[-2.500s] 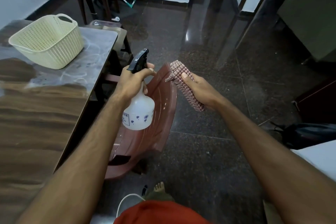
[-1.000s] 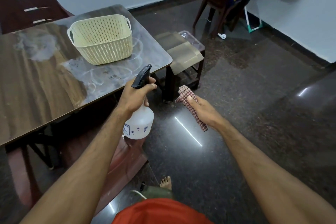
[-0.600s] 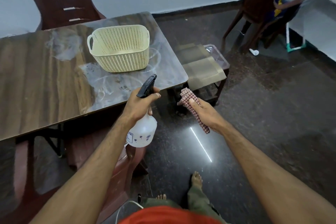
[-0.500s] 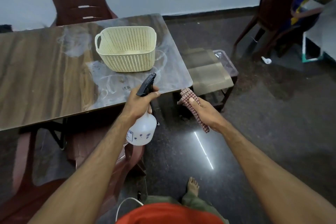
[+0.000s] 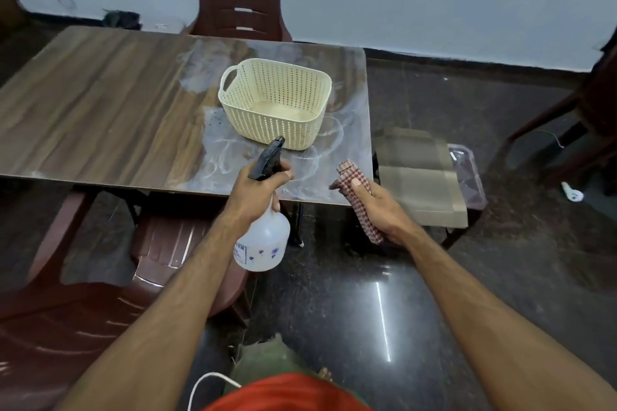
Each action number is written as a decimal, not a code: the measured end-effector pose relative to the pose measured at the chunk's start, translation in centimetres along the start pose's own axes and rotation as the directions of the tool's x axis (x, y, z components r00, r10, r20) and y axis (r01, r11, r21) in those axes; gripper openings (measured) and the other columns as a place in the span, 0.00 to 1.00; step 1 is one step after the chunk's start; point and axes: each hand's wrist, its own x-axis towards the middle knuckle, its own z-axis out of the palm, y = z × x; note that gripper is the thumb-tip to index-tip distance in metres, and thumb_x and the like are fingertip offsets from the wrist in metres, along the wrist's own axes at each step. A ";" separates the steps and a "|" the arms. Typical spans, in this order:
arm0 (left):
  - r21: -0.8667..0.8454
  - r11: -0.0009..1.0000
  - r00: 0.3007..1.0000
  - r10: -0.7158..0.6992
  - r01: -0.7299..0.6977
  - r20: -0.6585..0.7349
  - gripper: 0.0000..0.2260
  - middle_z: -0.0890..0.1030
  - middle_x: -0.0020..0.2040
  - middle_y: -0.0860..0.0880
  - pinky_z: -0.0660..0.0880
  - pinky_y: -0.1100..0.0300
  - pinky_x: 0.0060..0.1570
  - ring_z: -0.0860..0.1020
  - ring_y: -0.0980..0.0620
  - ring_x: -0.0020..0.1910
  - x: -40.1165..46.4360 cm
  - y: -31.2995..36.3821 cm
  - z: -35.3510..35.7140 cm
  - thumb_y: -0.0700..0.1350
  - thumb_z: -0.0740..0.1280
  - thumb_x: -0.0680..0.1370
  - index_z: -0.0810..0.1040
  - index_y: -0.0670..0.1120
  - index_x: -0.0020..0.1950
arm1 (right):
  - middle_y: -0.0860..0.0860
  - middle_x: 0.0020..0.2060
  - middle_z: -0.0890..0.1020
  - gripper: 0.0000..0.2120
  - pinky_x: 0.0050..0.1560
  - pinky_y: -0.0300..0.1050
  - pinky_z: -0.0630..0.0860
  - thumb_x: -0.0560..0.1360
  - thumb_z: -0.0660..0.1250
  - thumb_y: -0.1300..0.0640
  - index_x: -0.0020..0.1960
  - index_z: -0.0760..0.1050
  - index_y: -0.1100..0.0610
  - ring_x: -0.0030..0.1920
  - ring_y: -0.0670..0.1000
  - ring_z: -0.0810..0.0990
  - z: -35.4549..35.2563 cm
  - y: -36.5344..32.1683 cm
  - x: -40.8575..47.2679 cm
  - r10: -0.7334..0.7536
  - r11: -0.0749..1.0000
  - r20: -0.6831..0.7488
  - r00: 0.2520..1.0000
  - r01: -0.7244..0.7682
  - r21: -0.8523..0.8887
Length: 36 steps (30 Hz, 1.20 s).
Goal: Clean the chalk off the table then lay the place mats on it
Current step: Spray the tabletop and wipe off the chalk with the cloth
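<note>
So the left hand (image 5: 253,192) is wrapped round the neck of a spray bottle (image 5: 262,243), nozzle aimed at the table (image 5: 100,103). The right hand (image 5: 379,207) grips a folded checked cloth (image 5: 354,177) right at the table's near right corner. White chalk smears (image 5: 227,150) cover the right end of the table, all around a cream basket (image 5: 277,103). The place mats (image 5: 417,177) sit stacked on a stool just right of the table.

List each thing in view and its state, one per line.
Wooden table: chalk-smeared at its right end.
Cream plastic basket: upright, empty, on the chalk.
White spray bottle: gripped by left hand.
Checked red cloth: folded, held by right hand.
Tan place mats: stacked on a stool.
</note>
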 end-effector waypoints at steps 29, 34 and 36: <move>-0.031 0.974 0.959 0.214 -0.223 -0.184 0.07 0.82 0.50 0.46 0.76 0.57 0.36 0.77 0.56 0.29 30.1 10.2 -5.8 0.46 0.69 0.78 0.80 0.46 0.55 | 0.48 0.47 0.83 0.13 0.56 0.50 0.78 0.84 0.54 0.47 0.51 0.76 0.46 0.50 0.50 0.82 -0.1 -19.2 28.7 -0.168 0.975 0.107 0.980 0.181 -0.126; 0.067 0.977 0.957 0.210 -0.200 -0.200 0.09 0.77 0.43 0.54 0.72 0.70 0.32 0.75 0.60 0.26 33.5 7.3 -4.6 0.44 0.66 0.80 0.76 0.41 0.58 | 0.47 0.46 0.81 0.14 0.46 0.42 0.67 0.84 0.56 0.48 0.58 0.76 0.54 0.45 0.48 0.79 1.7 -17.2 33.7 -0.218 0.898 0.195 0.956 0.275 -0.344; 0.107 0.977 0.958 0.205 -0.186 -0.200 0.08 0.77 0.42 0.54 0.73 0.67 0.35 0.77 0.59 0.29 34.4 5.5 -4.6 0.44 0.66 0.80 0.75 0.42 0.57 | 0.51 0.51 0.82 0.15 0.47 0.41 0.64 0.84 0.56 0.49 0.62 0.75 0.57 0.51 0.53 0.79 2.5 -15.9 35.2 -0.240 0.870 0.215 0.947 0.308 -0.385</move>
